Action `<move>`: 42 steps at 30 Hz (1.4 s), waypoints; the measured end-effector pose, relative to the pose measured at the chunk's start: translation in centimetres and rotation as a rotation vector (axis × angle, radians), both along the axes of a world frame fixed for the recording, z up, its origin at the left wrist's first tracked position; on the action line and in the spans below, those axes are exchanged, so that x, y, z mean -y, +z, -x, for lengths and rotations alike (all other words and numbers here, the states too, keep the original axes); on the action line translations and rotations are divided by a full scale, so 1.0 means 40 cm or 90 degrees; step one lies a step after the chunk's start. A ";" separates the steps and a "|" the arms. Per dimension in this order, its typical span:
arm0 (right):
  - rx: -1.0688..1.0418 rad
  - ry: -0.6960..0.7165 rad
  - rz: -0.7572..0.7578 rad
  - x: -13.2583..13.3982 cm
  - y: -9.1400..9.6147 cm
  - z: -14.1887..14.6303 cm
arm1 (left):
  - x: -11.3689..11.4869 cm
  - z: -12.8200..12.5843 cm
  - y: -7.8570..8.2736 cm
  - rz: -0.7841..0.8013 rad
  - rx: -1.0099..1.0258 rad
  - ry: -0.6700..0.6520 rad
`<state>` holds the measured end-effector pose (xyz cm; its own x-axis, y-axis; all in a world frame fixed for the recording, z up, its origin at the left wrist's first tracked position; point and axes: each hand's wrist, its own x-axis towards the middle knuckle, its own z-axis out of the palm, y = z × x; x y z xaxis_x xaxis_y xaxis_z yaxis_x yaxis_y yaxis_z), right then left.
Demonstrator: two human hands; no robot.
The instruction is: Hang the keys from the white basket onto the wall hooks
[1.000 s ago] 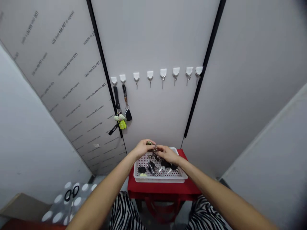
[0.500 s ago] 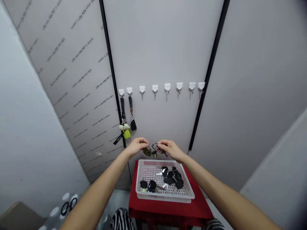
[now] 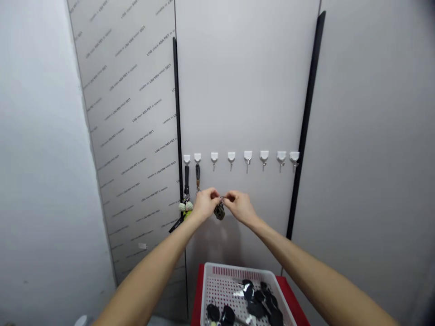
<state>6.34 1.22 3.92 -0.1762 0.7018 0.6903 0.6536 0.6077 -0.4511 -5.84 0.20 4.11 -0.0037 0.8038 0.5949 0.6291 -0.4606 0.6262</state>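
Observation:
Both hands meet in front of the cabinet door, below the row of hooks. My left hand [image 3: 207, 202] is closed, thumb and fingers pinching one side of a key ring [image 3: 221, 198]. My right hand [image 3: 239, 205] pinches the ring's other side. Beneath the fingers dangles a brownish-green key bunch [image 3: 219, 212], its details partly hidden and small. A braided black strap [image 3: 197, 174] hangs on the second hook just behind my left hand, which covers its lower end. Farther left hangs a black strap [image 3: 186, 180] with pale green and yellow pieces.
Several white hooks [image 3: 231, 157] run across the door, those right of the straps holding nothing. Below, a white perforated basket [image 3: 238, 270] with black keys stands on a red-covered stool [image 3: 283, 290]. Black vertical handle strips [image 3: 311, 99] border the door panel.
My view has tilted up, so the hooks and basket sit lower. Both hands have risen toward the hooks and come closer together, still holding the key ring.

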 end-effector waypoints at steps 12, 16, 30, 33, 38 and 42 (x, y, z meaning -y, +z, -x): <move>-0.424 0.181 0.221 -0.093 0.184 0.098 | -0.104 0.054 0.154 -0.027 0.096 -0.035; -0.446 0.105 0.210 -0.127 0.192 0.117 | -0.151 0.032 0.178 -0.002 0.162 0.072; -0.058 0.095 0.267 -0.032 -0.153 -0.067 | -0.009 0.007 -0.196 0.160 0.112 -0.085; 0.191 0.139 0.395 0.062 -0.312 -0.144 | 0.067 -0.033 -0.368 0.312 -0.002 -0.153; 0.442 0.102 0.360 0.154 -0.448 -0.218 | 0.144 -0.094 -0.502 0.387 -0.273 -0.221; 0.466 0.055 0.310 0.171 -0.468 -0.220 | 0.148 -0.097 -0.503 0.408 -0.315 -0.172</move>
<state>15.16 -5.61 -14.81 -0.5233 0.8521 0.0103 0.8404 0.5181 -0.1591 -1.94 -5.72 -16.01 0.3771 0.9215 -0.0931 0.8187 -0.2847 0.4986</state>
